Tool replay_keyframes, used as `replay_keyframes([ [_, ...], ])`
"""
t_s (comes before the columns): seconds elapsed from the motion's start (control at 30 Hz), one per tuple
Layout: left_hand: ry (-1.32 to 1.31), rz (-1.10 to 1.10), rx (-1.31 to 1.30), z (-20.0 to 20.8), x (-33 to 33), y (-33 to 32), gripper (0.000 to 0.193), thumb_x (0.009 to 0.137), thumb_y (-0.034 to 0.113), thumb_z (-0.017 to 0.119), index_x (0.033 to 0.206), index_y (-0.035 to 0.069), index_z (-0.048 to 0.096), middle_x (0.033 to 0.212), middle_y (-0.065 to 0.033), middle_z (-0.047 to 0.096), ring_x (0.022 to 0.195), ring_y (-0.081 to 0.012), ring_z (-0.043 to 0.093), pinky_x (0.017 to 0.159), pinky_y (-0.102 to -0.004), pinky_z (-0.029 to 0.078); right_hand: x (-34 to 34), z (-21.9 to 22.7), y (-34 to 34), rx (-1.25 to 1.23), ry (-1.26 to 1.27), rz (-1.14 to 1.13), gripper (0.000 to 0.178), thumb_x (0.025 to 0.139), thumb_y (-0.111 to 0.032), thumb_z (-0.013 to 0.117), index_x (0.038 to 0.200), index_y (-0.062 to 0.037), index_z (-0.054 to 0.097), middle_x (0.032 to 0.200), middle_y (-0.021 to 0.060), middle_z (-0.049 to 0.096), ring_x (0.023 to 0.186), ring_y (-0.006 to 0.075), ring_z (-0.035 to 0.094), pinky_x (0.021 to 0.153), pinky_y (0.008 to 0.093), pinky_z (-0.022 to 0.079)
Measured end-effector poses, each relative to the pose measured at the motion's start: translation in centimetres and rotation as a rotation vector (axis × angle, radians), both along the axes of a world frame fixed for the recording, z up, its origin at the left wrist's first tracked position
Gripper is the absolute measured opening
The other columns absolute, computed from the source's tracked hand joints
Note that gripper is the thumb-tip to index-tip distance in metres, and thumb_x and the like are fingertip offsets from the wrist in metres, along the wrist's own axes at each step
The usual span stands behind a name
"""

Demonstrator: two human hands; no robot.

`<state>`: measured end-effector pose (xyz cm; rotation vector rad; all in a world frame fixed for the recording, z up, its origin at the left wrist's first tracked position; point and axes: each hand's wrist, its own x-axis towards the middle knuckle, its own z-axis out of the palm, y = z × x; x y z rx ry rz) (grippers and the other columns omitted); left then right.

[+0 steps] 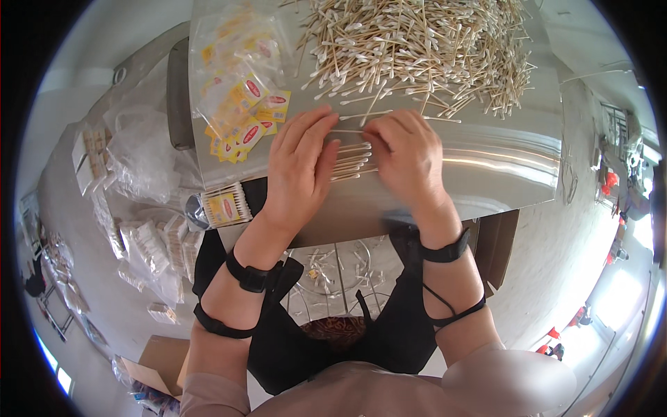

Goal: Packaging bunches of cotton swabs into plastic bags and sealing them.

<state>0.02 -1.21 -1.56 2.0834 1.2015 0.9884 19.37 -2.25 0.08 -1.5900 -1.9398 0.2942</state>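
A small row of cotton swabs lies on the metal tabletop between my two hands. My left hand is at the row's left end, its fingers stretched out and its thumb held apart beside the swabs. From the right, my right hand has thumb and forefinger pinched at the end of a single swab that spans the gap between the hands. Beyond them spreads a large heap of loose cotton swabs. A filled pack of swabs with a yellow label rests at the table's near left corner, by my left wrist.
Clear plastic bags with yellow printed cards lie at the table's left. Bagged packs and loose plastic sit further left, lower down. Cardboard boxes stand at lower left and under the table's right side. Swabs are scattered below the near edge.
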Motion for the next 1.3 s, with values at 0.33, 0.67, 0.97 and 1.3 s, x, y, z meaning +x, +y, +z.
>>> replay_keyframes([
  [0.33, 0.034, -0.018, -0.112, 0.4, -0.2, 0.5, 0.022, 0.087, 0.002, 0.069, 0.109, 0.002, 0.069, 0.105, -0.0137, 0.067, 0.097, -0.0340, 0.063, 0.086, -0.0437, 0.049, 1.2, 0.3, 1.3, 0.060, -0.069, -0.136, 0.015, 0.077, -0.005, 0.077, 0.091, -0.0102, 0.073, 0.088, 0.0058, 0.065, 0.087, 0.0296, 0.065, 0.073, 0.0405, 0.054],
  [0.67, 0.065, 0.018, 0.058, 0.1, 0.2, 0.7, 0.014, 0.087, 0.005, 0.071, 0.101, 0.004, 0.072, 0.106, -0.0113, 0.067, 0.093, -0.0309, 0.063, 0.084, -0.0420, 0.048, -0.2, 0.2, 1.1, -0.009, 0.041, -0.009, 0.015, 0.076, -0.005, 0.078, 0.088, -0.0113, 0.072, 0.087, 0.0037, 0.065, 0.085, 0.0278, 0.064, 0.071, 0.0395, 0.054],
  [0.97, 0.078, 0.000, 0.039, 0.1, -0.3, 0.7, 0.007, 0.087, 0.007, 0.072, 0.094, 0.004, 0.071, 0.108, -0.0110, 0.068, 0.094, -0.0318, 0.063, 0.084, -0.0425, 0.048, -0.3, 0.0, 1.1, 0.015, 0.005, -0.038, 0.014, 0.076, -0.004, 0.076, 0.087, -0.0094, 0.069, 0.087, 0.0044, 0.065, 0.085, 0.0290, 0.064, 0.072, 0.0405, 0.054],
  [1.3, -0.029, 0.084, -0.005, 0.2, 0.0, 0.8, 0.022, 0.098, 0.005, 0.060, 0.118, 0.001, 0.067, 0.120, -0.0151, 0.067, 0.110, -0.0334, 0.064, 0.096, -0.0406, 0.050, -0.8, 0.0, 0.8, 0.023, 0.058, -0.014, 0.018, 0.072, 0.003, 0.071, 0.085, -0.0088, 0.069, 0.078, 0.0054, 0.065, 0.079, 0.0305, 0.065, 0.069, 0.0415, 0.054],
])
